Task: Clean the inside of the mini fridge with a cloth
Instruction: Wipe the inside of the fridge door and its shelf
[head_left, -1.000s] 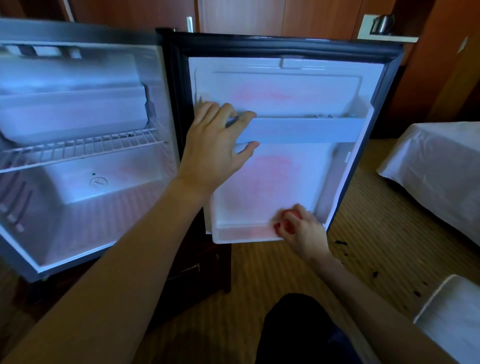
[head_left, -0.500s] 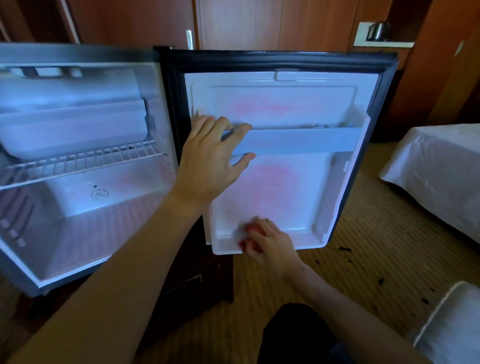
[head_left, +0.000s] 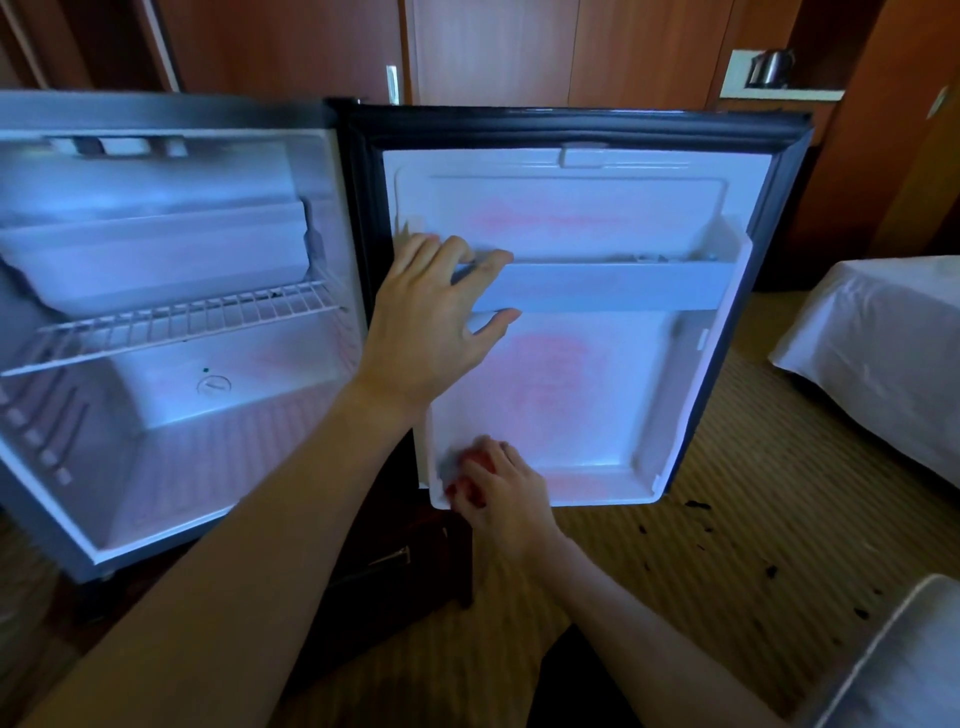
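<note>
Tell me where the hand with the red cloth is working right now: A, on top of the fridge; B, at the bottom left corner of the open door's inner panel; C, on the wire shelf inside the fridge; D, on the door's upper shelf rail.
B: the right hand presses the red cloth into the lower left corner of the door panel, while the left hand holds the door shelf rail.

The right hand (head_left: 501, 493) hides most of the red cloth (head_left: 470, 475); its fingers (head_left: 485, 449) are motion-blurred.
</note>
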